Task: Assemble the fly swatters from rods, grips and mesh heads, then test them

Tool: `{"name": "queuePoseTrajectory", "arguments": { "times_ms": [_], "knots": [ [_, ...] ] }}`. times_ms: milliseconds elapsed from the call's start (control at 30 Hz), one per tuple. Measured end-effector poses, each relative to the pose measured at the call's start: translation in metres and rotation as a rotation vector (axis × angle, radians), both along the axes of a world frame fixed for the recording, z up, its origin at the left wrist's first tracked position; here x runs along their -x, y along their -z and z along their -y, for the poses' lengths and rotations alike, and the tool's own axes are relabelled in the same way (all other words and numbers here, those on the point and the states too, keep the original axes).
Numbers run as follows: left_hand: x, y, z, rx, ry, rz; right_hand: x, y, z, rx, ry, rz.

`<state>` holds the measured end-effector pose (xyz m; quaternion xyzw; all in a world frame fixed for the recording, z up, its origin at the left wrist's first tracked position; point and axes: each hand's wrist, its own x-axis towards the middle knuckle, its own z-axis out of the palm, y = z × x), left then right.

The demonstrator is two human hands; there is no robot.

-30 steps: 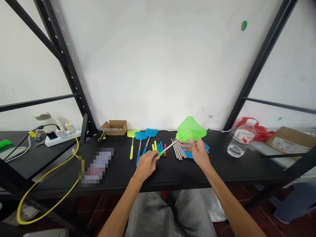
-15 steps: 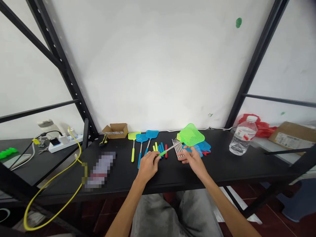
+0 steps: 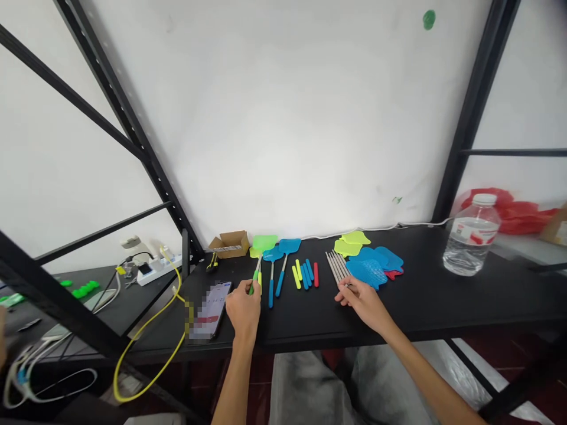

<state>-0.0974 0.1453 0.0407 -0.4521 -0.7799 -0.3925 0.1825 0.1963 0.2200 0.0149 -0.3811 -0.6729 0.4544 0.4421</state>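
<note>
My left hand (image 3: 244, 308) is closed around the green handle of a fly swatter (image 3: 264, 242), whose green head lies over a yellow fly swatter (image 3: 260, 283). Two blue fly swatters (image 3: 282, 277) rest just to its right. My right hand (image 3: 361, 300) has its fingers pinched at the near end of a row of metal rods (image 3: 337, 267), on one rod. Loose handles (image 3: 305, 274) in yellow, blue and red lie between the hands. Beyond my right hand are loose blue swatter heads (image 3: 367, 271) and yellow swatter heads (image 3: 355, 238), with a red one partly covered.
A phone (image 3: 217, 307) lies left of my left hand, beside a yellow cable (image 3: 148, 313). An open cardboard box (image 3: 234, 245) stands at the back left. On the right stands a water bottle (image 3: 472, 236). Black shelf posts (image 3: 473, 112) frame the table.
My left hand has carried the green swatter leftward to the yellow and blue swatters. My right hand has come down to the rod ends. The view has turned left.
</note>
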Motion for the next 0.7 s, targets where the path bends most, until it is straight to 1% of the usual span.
{"name": "queuePoseTrajectory", "arguments": {
  "times_ms": [67, 133, 167, 233, 333, 400, 467, 533, 600, 633, 700],
  "knots": [
    [0.008, 0.001, 0.008, 0.086, -0.095, -0.051, 0.0, 0.0, 0.0, 0.01, 0.001, -0.005],
    [0.011, 0.002, 0.011, 0.168, -0.171, -0.09, 0.0, 0.0, 0.0, 0.01, 0.002, -0.009],
    [0.012, 0.003, 0.01, 0.212, -0.188, -0.104, 0.0, 0.0, 0.0, 0.004, 0.002, -0.011],
    [0.011, 0.004, 0.008, 0.291, -0.183, -0.118, 0.0, 0.0, 0.0, -0.01, -0.005, -0.01],
    [0.011, 0.003, 0.005, 0.34, -0.139, -0.123, 0.0, -0.001, 0.002, -0.033, -0.01, -0.001],
    [0.01, 0.001, 0.005, 0.297, -0.112, -0.159, 0.0, -0.002, 0.002, -0.035, -0.007, 0.003],
    [0.002, -0.002, 0.004, 0.234, -0.059, -0.216, 0.0, -0.003, 0.002, -0.037, -0.008, 0.002],
    [-0.012, -0.004, -0.001, 0.211, 0.047, -0.255, 0.0, -0.003, 0.002, -0.048, -0.01, 0.001],
    [-0.032, -0.005, -0.012, 0.246, 0.167, -0.273, 0.0, -0.003, 0.002, -0.062, -0.008, 0.002],
    [-0.042, -0.005, -0.019, 0.274, 0.205, -0.28, 0.0, -0.003, 0.002, -0.065, -0.003, 0.004],
    [-0.06, -0.005, -0.035, 0.334, 0.209, -0.28, 0.0, -0.002, 0.003, -0.062, 0.012, 0.006]
  ]
}}
